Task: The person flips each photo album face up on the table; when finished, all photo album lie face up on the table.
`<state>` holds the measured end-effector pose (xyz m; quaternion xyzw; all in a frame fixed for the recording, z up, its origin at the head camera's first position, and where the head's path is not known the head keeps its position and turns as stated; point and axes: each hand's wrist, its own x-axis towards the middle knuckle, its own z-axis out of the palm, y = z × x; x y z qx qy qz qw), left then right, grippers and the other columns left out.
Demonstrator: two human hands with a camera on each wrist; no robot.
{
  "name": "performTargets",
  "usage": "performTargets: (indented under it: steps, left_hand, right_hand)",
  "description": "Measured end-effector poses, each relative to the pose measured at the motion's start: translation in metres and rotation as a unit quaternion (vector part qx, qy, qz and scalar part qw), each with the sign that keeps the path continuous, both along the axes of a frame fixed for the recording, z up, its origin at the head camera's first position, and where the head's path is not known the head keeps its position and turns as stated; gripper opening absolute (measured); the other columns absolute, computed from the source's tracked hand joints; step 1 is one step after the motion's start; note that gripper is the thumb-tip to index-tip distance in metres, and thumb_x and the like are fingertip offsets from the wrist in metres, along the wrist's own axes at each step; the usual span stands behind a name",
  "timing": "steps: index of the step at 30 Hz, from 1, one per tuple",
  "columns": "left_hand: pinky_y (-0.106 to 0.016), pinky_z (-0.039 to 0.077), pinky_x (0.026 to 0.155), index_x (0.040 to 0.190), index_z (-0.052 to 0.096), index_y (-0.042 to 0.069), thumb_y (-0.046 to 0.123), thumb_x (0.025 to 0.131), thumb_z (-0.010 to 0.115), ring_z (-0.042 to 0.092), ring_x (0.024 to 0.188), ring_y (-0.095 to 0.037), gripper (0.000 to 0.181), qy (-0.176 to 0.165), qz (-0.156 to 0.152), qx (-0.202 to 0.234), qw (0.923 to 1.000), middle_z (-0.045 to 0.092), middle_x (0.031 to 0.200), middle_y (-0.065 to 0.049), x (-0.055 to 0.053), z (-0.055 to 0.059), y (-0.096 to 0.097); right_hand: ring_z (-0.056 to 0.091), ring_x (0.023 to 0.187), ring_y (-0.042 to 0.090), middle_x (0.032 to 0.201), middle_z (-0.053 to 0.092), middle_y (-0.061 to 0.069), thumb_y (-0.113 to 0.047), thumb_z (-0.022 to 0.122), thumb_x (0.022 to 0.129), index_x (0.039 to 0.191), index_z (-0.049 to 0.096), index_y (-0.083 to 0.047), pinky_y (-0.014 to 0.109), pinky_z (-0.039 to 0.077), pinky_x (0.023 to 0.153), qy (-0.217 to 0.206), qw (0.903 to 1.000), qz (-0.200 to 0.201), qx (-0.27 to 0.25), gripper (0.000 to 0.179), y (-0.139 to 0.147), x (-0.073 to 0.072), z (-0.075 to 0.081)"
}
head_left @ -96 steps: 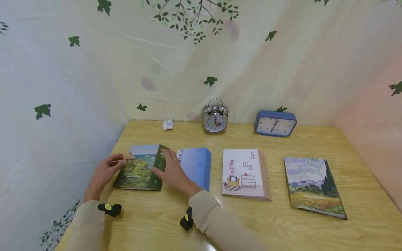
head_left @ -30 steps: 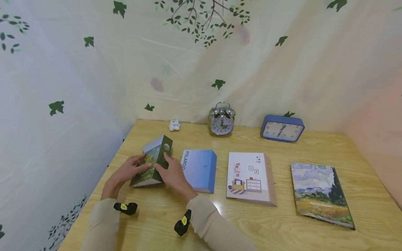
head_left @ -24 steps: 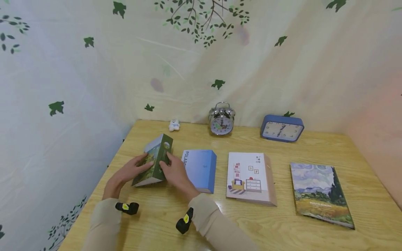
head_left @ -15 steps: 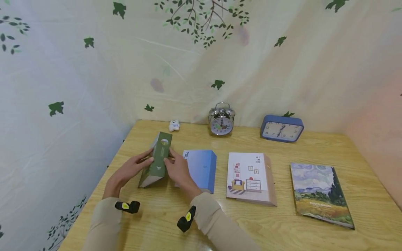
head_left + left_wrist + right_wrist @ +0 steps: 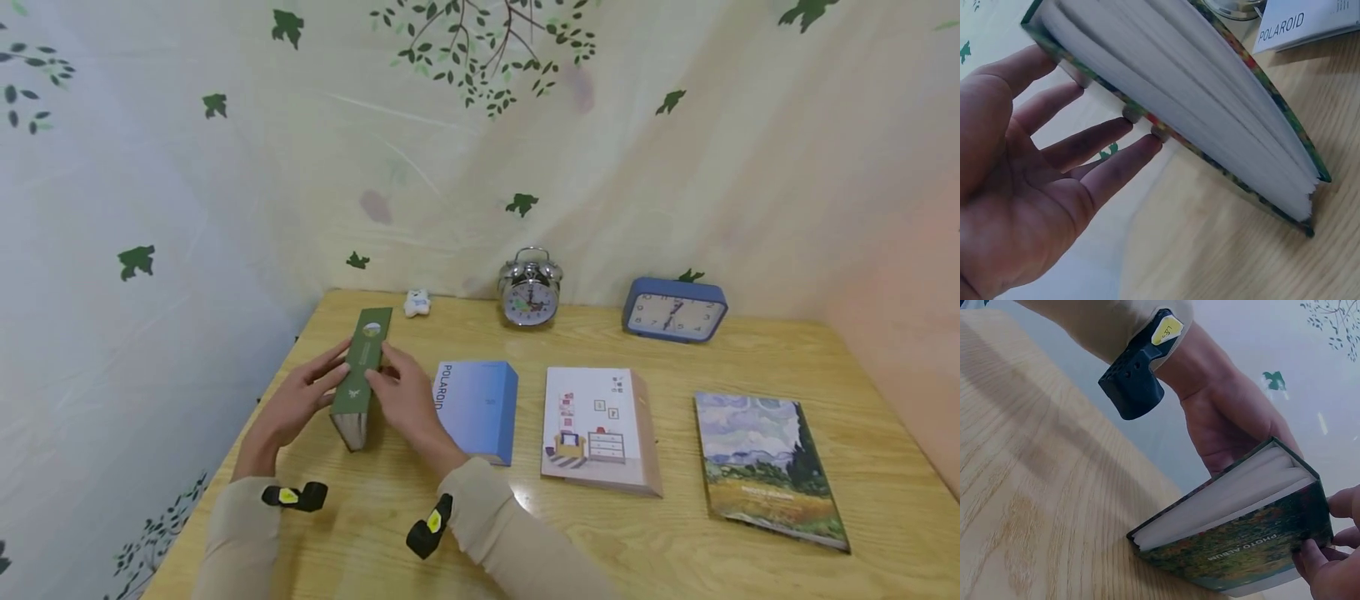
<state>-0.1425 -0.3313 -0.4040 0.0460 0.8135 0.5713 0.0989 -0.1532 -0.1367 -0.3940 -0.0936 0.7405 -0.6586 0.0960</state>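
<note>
A green photo album (image 5: 361, 367) stands tilted with its spine facing up and its page edges down at the table's left side. My left hand (image 5: 291, 404) lies along its left side; the left wrist view shows the fingers (image 5: 1107, 140) fairly straight, fingertips on the painted cover. On the other side my right hand (image 5: 408, 396) holds the album near the spine, thumb and fingertips at the edge. The right wrist view shows those fingertips (image 5: 1314, 559) against the cover marked PHOTO ALBUM (image 5: 1235, 550). The far ends of some fingers are hidden behind the album.
To the right lie a blue POLAROID album (image 5: 480, 408), a white album with a room drawing (image 5: 588, 421) and a landscape-painted album (image 5: 765, 462). Along the back stand a small white bear figure (image 5: 417, 302), a silver alarm clock (image 5: 530, 296) and a blue clock (image 5: 675, 310).
The album lay flat earlier; both hands have tipped it up from its front cover onto its page edges. It has shifted slightly left since half a second ago, with both hands following.
</note>
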Motion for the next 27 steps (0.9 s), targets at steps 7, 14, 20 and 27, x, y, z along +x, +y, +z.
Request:
performTargets:
  steps: [7,14,20,27]
  left_hand:
    - [-0.025,0.051,0.091,0.153,0.018,0.033,0.041,0.101,0.042,0.054,0.115,0.0,0.058,0.003,0.005,0.033,0.9995,0.021,0.156,-0.019,0.003,-0.002,-0.007]
    - [-0.023,0.052,0.087,0.154,0.017,0.032,0.04,0.102,0.041,0.055,0.112,0.002,0.058,0.013,0.005,0.041,0.9991,0.019,0.156,-0.022,0.003,-0.001,-0.01]
    - [-0.022,0.053,0.084,0.154,0.019,0.026,0.037,0.102,0.041,0.057,0.109,0.004,0.057,0.033,0.019,0.036,0.9986,0.021,0.154,-0.026,0.003,0.0,-0.012]
    - [-0.023,0.055,0.079,0.154,0.022,0.023,0.037,0.102,0.043,0.058,0.103,0.006,0.058,0.042,0.047,0.014,0.9979,0.024,0.154,-0.026,0.003,0.003,-0.012]
  right_hand:
    - [0.053,0.124,0.015,0.147,0.043,0.004,-0.021,0.059,0.096,0.146,0.04,-0.012,0.016,0.046,0.095,0.042,0.999,0.011,0.015,0.053,-0.011,-0.001,-0.005]
    - [0.052,0.125,0.014,0.148,0.041,0.003,-0.023,0.057,0.097,0.148,0.037,-0.014,0.015,0.045,0.095,0.044,0.9988,0.02,0.009,0.055,-0.016,0.001,-0.006]
    - [0.05,0.127,0.01,0.151,0.038,-0.002,-0.028,0.054,0.099,0.149,0.033,-0.019,0.017,0.046,0.096,0.03,0.999,0.034,0.005,0.055,-0.019,0.003,-0.008]
    - [0.041,0.135,0.016,0.148,0.043,-0.003,-0.03,0.048,0.101,0.145,0.042,-0.017,0.032,0.037,0.109,0.049,0.9969,0.02,0.058,0.047,-0.025,0.004,-0.013]
